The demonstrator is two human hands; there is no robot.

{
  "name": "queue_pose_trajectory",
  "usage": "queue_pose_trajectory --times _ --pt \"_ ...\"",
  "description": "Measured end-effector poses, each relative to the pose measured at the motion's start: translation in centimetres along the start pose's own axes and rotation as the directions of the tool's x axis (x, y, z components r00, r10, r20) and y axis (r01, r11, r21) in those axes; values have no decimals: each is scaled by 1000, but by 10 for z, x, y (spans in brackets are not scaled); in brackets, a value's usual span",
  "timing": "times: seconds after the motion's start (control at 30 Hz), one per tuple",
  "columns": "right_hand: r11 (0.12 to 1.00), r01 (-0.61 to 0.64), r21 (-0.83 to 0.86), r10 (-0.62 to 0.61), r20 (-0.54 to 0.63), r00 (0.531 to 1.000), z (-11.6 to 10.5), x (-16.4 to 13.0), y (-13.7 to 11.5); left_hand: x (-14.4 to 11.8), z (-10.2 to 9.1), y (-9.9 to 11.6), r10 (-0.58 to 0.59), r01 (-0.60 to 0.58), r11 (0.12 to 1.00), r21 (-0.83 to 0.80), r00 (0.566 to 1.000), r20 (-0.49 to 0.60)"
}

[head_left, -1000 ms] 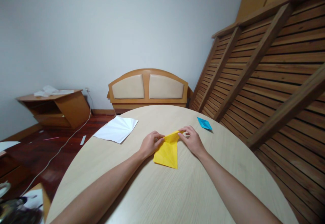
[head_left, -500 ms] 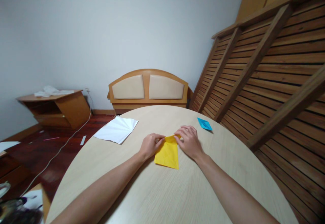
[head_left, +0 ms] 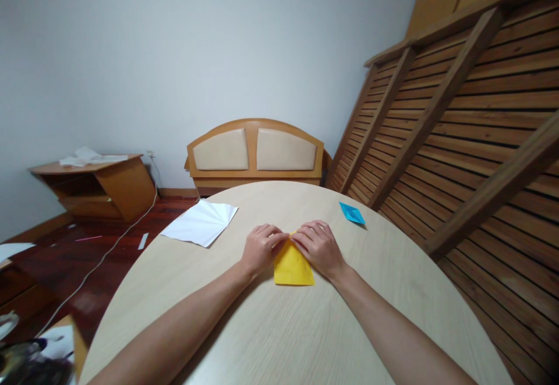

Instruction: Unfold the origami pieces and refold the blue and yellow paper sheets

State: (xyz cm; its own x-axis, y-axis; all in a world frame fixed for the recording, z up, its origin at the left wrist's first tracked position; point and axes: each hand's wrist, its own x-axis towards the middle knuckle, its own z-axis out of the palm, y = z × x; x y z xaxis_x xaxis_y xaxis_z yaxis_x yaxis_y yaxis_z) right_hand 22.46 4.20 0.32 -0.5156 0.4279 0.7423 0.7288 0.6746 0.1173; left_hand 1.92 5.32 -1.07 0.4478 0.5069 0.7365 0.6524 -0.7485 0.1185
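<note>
A folded yellow paper lies flat on the round light-wood table, its far tip between my two hands. My left hand presses on the paper's left edge with curled fingers. On the right edge rests my right hand, fingers bent down onto the paper. The fingertips of both hands nearly meet at the paper's top point, which they hide.
A creased white sheet lies at the table's far left edge. A small blue folded paper sits at the far right. Beyond the table stand a padded headboard, a low wooden stand and a slatted wooden frame leaning on the right.
The yellow paper's raised right flap has been folded down and inward. My right hand moved left toward my left hand, and the paper now looks narrower and flat.
</note>
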Motion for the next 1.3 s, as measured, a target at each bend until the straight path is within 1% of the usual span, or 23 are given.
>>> queue_pose_trajectory --times 0.13,0.27,0.37,0.5,0.73,0.83,0.93,1.03,1.1,1.2,1.23,1.3 --pt "998 -66 9 65 51 997 1 -2 6 1 0 -2 -66 66 998 -5 996 52" --pt "993 -121 0 121 53 991 1 -6 19 1 -1 -4 -120 123 992 -22 987 107" --pt "986 -166 -15 166 28 986 2 -9 29 1 -3 -5 -180 188 981 -49 974 134" --pt "969 -247 -2 247 -35 968 5 -14 39 0 -4 -5 -268 281 957 -72 951 157" --pt "916 -399 49 402 -88 911 12 -20 46 -1 1 -6 -369 395 911 -116 909 195" --pt "897 -429 109 439 -99 893 14 -21 48 -2 3 -6 -364 400 896 -193 910 198" --pt "884 -437 167 458 -114 882 15 -21 49 -3 2 -5 -313 365 892 -265 924 219" --pt "863 -456 216 488 -126 864 15 -22 52 -3 1 -5 -258 322 904 -280 935 242" --pt "845 -474 248 515 -140 846 15 -23 54 -2 1 -5 -253 319 909 -268 934 253" --pt "831 -486 271 538 -170 826 14 -23 54 -1 0 -4 -322 387 889 -245 908 269" --pt "833 -485 268 537 -174 826 13 -22 53 -1 0 -4 -364 426 873 -235 893 266" --pt "846 -465 261 512 -152 845 12 -20 48 0 1 -5 -457 510 835 -209 852 254"
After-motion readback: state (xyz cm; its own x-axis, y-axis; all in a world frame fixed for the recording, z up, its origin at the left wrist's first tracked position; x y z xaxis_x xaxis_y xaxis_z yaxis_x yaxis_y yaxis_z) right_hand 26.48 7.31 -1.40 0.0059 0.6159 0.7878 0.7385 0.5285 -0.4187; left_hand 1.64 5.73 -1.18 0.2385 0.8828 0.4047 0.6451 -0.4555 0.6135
